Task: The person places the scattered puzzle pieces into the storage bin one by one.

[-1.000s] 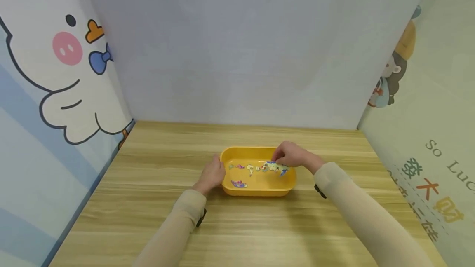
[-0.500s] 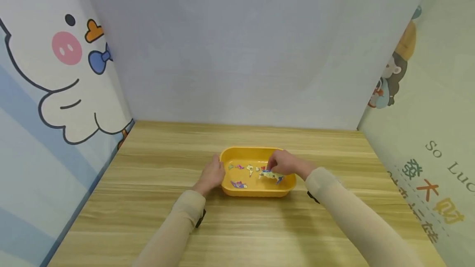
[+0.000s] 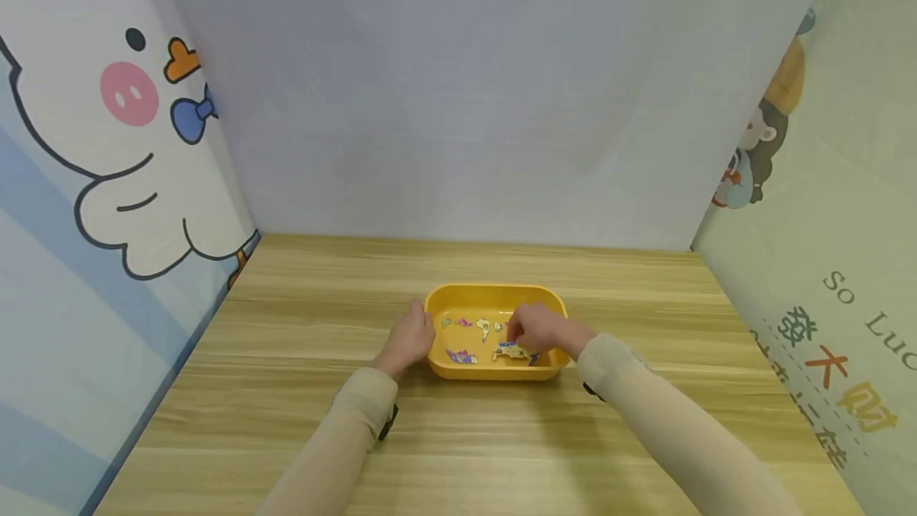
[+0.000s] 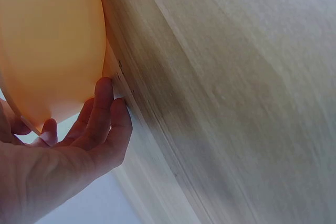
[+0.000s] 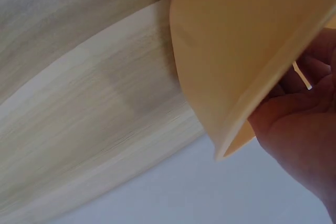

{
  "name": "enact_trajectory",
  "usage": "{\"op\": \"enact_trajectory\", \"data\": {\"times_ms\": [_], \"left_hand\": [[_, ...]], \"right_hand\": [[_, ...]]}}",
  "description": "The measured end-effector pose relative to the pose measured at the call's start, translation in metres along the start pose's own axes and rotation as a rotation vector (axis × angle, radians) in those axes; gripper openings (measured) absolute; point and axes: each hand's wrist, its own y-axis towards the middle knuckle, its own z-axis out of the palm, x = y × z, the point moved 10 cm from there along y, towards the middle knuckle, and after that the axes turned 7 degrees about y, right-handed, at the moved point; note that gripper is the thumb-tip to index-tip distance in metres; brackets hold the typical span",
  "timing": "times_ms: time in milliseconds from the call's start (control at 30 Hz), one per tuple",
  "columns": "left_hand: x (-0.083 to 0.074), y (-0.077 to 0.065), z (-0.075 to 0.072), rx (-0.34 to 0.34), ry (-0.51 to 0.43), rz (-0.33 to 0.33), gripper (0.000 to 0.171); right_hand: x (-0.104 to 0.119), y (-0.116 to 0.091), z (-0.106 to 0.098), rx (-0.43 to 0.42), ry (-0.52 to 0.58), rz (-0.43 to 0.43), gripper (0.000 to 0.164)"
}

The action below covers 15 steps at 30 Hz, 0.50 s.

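On the wooden table stands a yellow oblong tray. My left hand holds its left end; in the left wrist view, curled fingers lie along the outer wall, with the hand at the rim. Inside the right part of the tray, my right hand pinches a flat printed cutout, pale with blue edges, low over the tray floor. The right wrist view shows that hand reaching over the tray's rim, its fingertips mostly hidden. A purple-blue cutout lies at the tray's front left.
Along the back of the tray floor lie several small cutouts, among them a pink one and a pale one. Grey cloth hangs behind the wooden table, and printed cloths flank it on both sides.
My right hand has carried the pale-blue cutout leftward and toward the tray's front, and lower. My left hand stays at the tray's left end.
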Motion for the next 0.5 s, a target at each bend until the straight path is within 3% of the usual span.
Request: {"op": "enact_trajectory", "data": {"times_ms": [500], "left_hand": [[-0.0032,-0.001,-0.001,-0.008,0.027,0.022,0.02]], "right_hand": [[-0.0032,-0.0023,0.0084,-0.034,-0.027,0.059,0.01]]}}
